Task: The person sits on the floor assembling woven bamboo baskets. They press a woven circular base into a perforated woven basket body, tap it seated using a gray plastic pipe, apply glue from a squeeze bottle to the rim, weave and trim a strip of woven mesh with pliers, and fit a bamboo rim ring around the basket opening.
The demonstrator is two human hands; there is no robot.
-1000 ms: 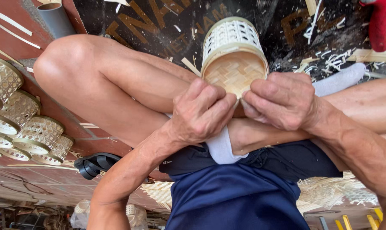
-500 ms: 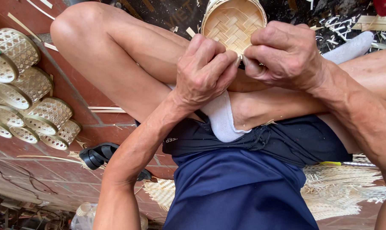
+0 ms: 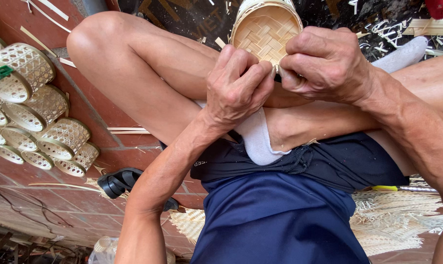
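Observation:
A small round woven bamboo basket (image 3: 263,29) rests on my crossed legs, its open mouth turned toward me so the plaited bottom shows. My left hand (image 3: 237,85) and my right hand (image 3: 324,61) both pinch the near rim of the basket, fingers curled tight and meeting at one spot. What lies between the fingertips is hidden. I sit on the floor in dark blue shorts and white socks (image 3: 258,139).
Several finished woven baskets (image 3: 33,115) lie stacked in rows on the red tiled floor at left. A black sandal (image 3: 121,182) lies by my left elbow. Woven bamboo mats (image 3: 402,220) sit under my right side. Bamboo strips and shavings (image 3: 395,27) litter the dark mat ahead.
The view has shifted so the basket and hands sit higher in the frame. Both hands stay clamped on the basket's near rim, and the basket's mouth has tilted more toward me.

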